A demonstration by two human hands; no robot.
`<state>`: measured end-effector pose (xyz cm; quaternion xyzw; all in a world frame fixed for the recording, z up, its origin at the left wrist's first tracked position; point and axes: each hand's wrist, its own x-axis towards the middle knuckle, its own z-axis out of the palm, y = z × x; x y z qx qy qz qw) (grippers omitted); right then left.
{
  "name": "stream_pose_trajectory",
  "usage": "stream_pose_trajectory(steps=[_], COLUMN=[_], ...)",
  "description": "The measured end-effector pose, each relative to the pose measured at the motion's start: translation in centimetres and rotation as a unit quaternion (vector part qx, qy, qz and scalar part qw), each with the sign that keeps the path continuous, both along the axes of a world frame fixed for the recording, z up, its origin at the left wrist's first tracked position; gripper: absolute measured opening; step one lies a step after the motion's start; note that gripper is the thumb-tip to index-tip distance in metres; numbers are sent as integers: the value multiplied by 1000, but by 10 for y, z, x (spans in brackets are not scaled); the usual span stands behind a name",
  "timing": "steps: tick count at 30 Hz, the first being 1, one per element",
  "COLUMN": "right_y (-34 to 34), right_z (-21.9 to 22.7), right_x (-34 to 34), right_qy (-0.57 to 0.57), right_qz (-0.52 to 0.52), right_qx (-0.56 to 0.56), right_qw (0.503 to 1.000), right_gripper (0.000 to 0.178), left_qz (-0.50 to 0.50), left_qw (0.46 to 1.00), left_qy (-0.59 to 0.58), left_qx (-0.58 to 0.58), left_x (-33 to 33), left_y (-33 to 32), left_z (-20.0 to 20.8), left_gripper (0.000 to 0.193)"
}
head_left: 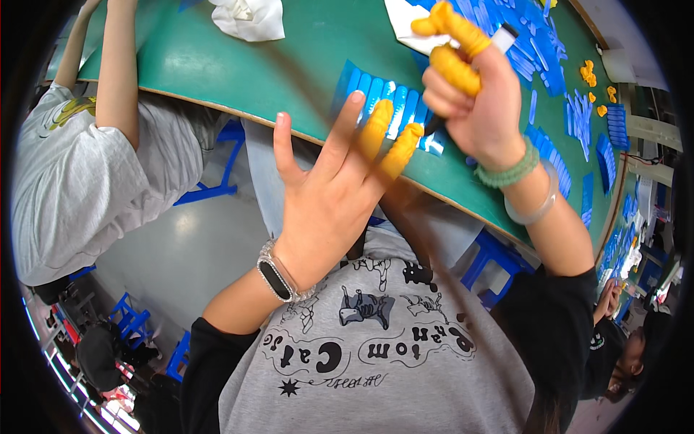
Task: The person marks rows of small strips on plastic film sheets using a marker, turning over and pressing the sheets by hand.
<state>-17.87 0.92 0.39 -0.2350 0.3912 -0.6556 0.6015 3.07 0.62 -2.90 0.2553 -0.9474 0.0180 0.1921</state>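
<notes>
My left hand (325, 192) lies spread over the table edge, with yellow finger cots on two fingers. Its fingertips are at a row of blue plastic strips (374, 90) joined side by side; whether they press on it I cannot tell. My right hand (491, 119) is closed just right of that row and also wears yellow cots on its thumb side and fingers. From its grip sticks out a pen-like tool (504, 37), white with a black end. A dark tip (434, 126) shows below the fingers, close to the strips' right end.
Piles of loose blue strips (538, 54) cover the green table (195, 65) at the far right, with yellow finger cots (588, 74) beside them. Crumpled white material (248, 18) lies at the back. A co-worker's arm (119, 72) rests at the left. Blue stools (495, 267) stand below.
</notes>
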Motion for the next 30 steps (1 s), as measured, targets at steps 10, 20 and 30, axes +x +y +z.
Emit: stream_pose_trajectory(steps=[10, 20, 30], right_y=[-1, -11, 9], right_z=[-4, -6, 0], right_x=[3, -25, 11], right_qy=[33, 65, 38], right_qz=[21, -36, 52], right_qx=[51, -3, 20], right_qw=[998, 997, 998], right_gripper=[36, 35, 29], left_qz=[-9, -6, -15], left_qw=[999, 999, 998], left_qy=[11, 5, 12], left_qx=[32, 49, 65], left_x=[-1, -1, 2], left_y=[-1, 1, -2], left_z=[-4, -3, -6], left_gripper=[40, 46, 46])
